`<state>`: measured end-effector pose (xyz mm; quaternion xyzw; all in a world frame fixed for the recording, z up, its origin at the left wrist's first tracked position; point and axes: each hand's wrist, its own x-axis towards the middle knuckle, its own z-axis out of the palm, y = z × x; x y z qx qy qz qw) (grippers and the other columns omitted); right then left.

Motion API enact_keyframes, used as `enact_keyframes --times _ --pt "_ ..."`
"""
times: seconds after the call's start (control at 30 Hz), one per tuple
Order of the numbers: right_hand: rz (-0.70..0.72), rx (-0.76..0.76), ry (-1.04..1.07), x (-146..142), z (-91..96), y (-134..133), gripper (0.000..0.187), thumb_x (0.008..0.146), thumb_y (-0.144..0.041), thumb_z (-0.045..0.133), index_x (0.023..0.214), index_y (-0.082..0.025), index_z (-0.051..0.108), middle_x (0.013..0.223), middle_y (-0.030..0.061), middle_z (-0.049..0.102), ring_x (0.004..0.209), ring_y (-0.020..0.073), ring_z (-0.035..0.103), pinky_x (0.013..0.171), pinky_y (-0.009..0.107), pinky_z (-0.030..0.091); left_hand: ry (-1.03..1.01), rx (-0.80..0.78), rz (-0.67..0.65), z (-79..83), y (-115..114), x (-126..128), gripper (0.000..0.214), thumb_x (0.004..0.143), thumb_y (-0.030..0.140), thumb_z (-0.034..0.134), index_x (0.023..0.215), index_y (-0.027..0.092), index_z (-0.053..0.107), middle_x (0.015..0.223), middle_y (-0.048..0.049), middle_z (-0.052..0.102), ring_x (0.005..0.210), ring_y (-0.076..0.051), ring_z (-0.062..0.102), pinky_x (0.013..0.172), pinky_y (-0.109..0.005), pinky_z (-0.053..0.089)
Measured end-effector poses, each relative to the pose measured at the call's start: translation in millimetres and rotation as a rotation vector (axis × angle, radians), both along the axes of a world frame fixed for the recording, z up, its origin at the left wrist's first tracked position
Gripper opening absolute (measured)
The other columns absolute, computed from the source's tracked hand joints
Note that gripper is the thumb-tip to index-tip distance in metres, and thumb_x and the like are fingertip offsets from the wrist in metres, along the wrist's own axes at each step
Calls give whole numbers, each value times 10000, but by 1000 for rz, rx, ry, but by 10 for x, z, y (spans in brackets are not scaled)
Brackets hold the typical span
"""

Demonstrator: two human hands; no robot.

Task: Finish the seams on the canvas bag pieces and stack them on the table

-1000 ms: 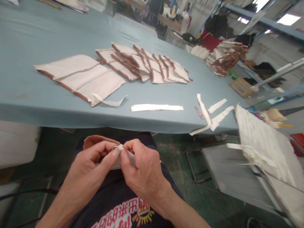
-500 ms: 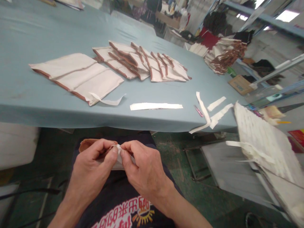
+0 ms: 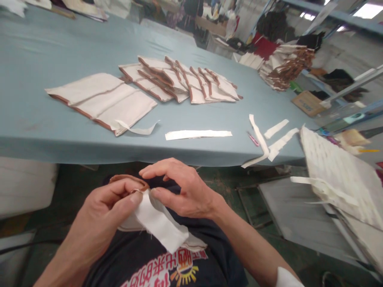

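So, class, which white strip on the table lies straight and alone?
The long strip in the middle, near the front edge; the others overlap or curl against a pouch.

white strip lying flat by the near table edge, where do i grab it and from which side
Probably pinch the right end of the strip, coming from above on the near-edge side. It lies flat on the table, lengthwise along the edge, so only its short ends offer a lift point. The right hand is open and closest; the left hand pinches a pouch.
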<state>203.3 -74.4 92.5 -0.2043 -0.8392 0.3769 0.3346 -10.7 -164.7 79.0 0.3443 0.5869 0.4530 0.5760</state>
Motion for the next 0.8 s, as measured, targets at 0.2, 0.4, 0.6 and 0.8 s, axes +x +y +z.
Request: enact_keyframes --times 0.2,0.4,0.6,0.8 --pt "167 117 57 -46 114 171 75 1069 -244 706 1027 -191 739 992 33 829 1014 163 745 1055 308 583 119 65 -105 155 3 -75 311 757 490 910 644 229 783 664 0 700 583 -166 602 515 -216 499" --pt "171 311 -59 -35 259 225 147 1078 -213 673 944 -185 726 876 11 804 904 159 717 827 268 558 449 79 -161 220 -25 -116 354 821 602 760 687 275 778 679 15 721 619 -197 645 554 -243 511" --pt "58 559 -145 -28 250 175 237 1134 -216 542 1007 -190 740 918 -2 836 849 139 720 683 254 489 577 61 -180 285 -21 -92 408 817 649 672 679 272 745 655 21 705 608 -208 636 558 -264 503" --pt "62 613 -316 -9 362 86 327 1126 -152 541 860 -191 727 823 14 811 800 170 695 589 317 412 503 66 -249 196 -65 -109 438 950 638 636 753 261 740 723 22 682 673 -195 600 627 -274 494"
